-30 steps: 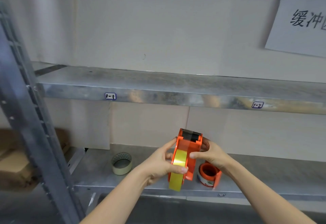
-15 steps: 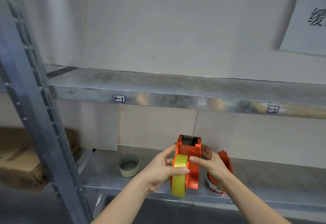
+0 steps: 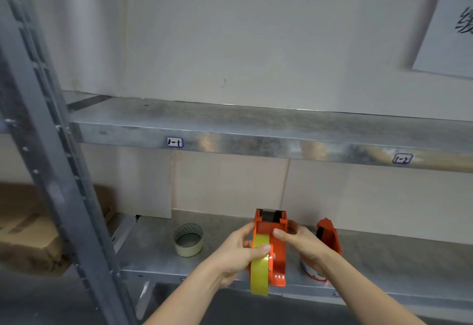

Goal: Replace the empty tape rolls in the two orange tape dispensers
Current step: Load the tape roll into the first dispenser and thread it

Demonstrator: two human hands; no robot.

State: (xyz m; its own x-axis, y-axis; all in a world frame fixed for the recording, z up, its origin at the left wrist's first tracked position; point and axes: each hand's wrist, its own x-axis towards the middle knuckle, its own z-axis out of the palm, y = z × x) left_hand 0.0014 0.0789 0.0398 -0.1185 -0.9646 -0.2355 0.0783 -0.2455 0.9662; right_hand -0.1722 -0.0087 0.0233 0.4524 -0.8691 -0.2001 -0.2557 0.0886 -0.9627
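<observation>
Two grips hold one thing between them. My left grip (image 3: 238, 253) is curled round the yellow tape roll (image 3: 259, 273), with the thumb lying across the front of it. My right grip (image 3: 304, 245) is curled round the orange tape dispenser (image 3: 279, 260), thumb on the near face and fingers tucked behind.

The roll is pressed flat against the left side of the dispenser and its bottom hangs lower. I cannot tell if it sits on the hub yet. The dispenser stands upright with its dark toothed cutter on top, right at the front edge of the lower shelf (image 3: 153, 253).

Just behind my right wrist stands the second orange dispenser (image 3: 329, 237), partly hidden, on the same shelf. To the left, apart from my grips, a pale roll (image 3: 189, 240) lies flat; it looks like a thin ring.

Above is the upper shelf (image 3: 256, 130), with two small labels (image 3: 174, 142) on its front. A grey post (image 3: 51, 171) leans at the left, with a brown box (image 3: 23, 235) behind it.
</observation>
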